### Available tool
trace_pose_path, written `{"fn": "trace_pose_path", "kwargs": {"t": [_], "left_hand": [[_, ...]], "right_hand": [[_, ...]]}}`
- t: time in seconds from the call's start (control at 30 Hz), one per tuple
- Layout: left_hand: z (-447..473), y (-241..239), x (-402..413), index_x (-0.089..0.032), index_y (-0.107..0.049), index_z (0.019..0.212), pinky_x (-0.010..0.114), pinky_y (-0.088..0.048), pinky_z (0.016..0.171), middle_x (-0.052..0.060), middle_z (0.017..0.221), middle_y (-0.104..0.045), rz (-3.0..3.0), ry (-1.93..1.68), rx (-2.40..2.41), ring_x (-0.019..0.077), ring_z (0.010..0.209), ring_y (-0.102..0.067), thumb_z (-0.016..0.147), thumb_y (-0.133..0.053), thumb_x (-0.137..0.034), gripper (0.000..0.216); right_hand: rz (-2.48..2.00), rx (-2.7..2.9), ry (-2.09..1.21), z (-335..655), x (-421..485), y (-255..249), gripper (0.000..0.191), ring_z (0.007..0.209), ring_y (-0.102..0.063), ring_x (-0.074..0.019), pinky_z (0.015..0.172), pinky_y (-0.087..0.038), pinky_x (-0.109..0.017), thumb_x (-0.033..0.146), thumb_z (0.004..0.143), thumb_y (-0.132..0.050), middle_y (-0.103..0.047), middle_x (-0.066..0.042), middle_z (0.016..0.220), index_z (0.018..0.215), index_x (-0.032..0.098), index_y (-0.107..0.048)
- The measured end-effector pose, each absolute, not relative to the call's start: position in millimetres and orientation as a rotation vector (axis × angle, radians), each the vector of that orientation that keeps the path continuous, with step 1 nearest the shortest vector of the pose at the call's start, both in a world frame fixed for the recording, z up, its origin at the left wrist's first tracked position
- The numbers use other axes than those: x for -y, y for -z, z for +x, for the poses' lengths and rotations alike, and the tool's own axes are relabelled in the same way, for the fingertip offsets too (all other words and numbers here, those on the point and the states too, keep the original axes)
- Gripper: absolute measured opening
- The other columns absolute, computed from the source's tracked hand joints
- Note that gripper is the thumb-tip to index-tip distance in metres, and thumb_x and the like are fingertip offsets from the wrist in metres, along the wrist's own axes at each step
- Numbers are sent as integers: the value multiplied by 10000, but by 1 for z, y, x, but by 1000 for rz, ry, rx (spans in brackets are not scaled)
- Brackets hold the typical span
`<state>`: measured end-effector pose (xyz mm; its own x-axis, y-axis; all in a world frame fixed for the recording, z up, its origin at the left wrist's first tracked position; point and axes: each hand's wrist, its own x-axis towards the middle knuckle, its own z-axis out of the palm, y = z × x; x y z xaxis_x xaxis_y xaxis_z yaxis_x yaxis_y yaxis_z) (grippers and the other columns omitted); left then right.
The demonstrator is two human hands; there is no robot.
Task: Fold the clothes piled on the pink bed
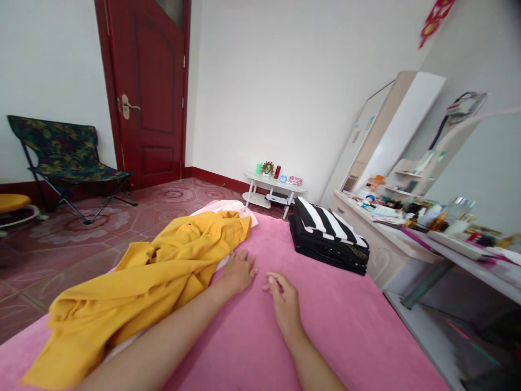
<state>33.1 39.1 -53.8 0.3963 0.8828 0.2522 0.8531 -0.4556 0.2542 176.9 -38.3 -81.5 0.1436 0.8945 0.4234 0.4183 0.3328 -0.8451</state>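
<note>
My left hand (240, 272) lies palm down on the pink bed cover (334, 326), its fingers stretched out beside the edge of a rumpled yellow garment (163, 266). Nothing shows in its grip. To its right, my right hand (284, 293) is held just over the cover, fingers curled in towards the thumb, with no object visible in them. The yellow garment spreads in loose folds along the left of the bed. Part of a pale pink and white cloth (228, 206) shows at its far end. A folded stack of black clothes (321, 251), topped by a black-and-white striped piece (325, 220), sits at the right.
A low white table (274, 182) with small items stands past the bed. Along the right runs a dressing table (382, 231) crowded with bottles, with a mirror (484, 168). A folding chair (67, 152), a yellow stool (14, 202) and a red door (150, 92) are at the left.
</note>
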Motion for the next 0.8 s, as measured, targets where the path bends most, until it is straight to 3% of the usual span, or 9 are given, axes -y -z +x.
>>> {"fn": "trace_pose_path", "kwargs": {"t": [0.1, 0.2, 0.27, 0.43, 0.6, 0.7, 0.8], "left_hand": [[39, 89, -36, -199, -459, 1367, 491, -126, 1130, 119, 1473, -360, 2566, -561, -1678, 291, 1377, -268, 914, -341, -432, 523], [39, 97, -37, -201, -443, 1380, 486, -111, 1136, 113, 1481, -348, 2560, -576, -1670, 291, 1382, -258, 920, -304, -456, 545], [38, 95, -38, -196, -442, 1382, 484, -111, 1138, 115, 1481, -348, 2557, -588, -1653, 291, 1383, -256, 920, -293, -464, 555], [38, 92, -37, -190, -441, 1383, 486, -97, 1143, 115, 1484, -342, 2542, -610, -1644, 294, 1385, -250, 917, -296, -454, 555], [38, 93, -37, -190, -445, 1380, 482, -105, 1145, 113, 1481, -348, 2527, -620, -1646, 293, 1380, -261, 917, -295, -456, 555], [38, 91, -37, -191, -455, 1373, 487, -117, 1142, 120, 1477, -352, 2526, -619, -1655, 296, 1376, -269, 912, -309, -448, 548], [38, 90, -36, -182, -467, 1366, 487, -134, 1138, 137, 1473, -354, 2523, -627, -1649, 304, 1373, -277, 907, -316, -434, 545]], "right_hand": [[-1318, 1233, -514, 207, 20, 82, 327, 775, -661, -188, 677, -548, -315, 349, 829, -511, -675, -91, 982, 1064, 155, -628], [-1319, 1028, -491, 253, -13, 60, 382, 811, -664, -170, 665, -558, -273, 234, 732, -602, -672, -54, 967, 1110, 176, -597], [-1231, 687, -496, 287, -39, 34, 324, 793, -663, -132, 662, -554, -215, 127, 688, -632, -660, -30, 930, 1007, 163, -597], [-1188, 369, -712, 347, -94, -25, 144, 702, -657, -101, 674, -563, -198, 4, 789, -504, -628, -69, 848, 878, 113, -536], [-1231, 308, -776, 360, -116, -34, 94, 628, -634, -59, 552, -511, -110, 119, 911, -437, -623, -45, 837, 873, 154, -516], [-1297, 323, -785, 358, -122, -28, 110, 537, -605, -73, 438, -467, -122, 222, 911, -497, -615, -33, 741, 824, 157, -515], [-1384, 370, -746, 356, -123, -29, 102, 448, -549, -89, 354, -408, -146, 144, 846, -551, -587, -28, 637, 752, 144, -511]]}}
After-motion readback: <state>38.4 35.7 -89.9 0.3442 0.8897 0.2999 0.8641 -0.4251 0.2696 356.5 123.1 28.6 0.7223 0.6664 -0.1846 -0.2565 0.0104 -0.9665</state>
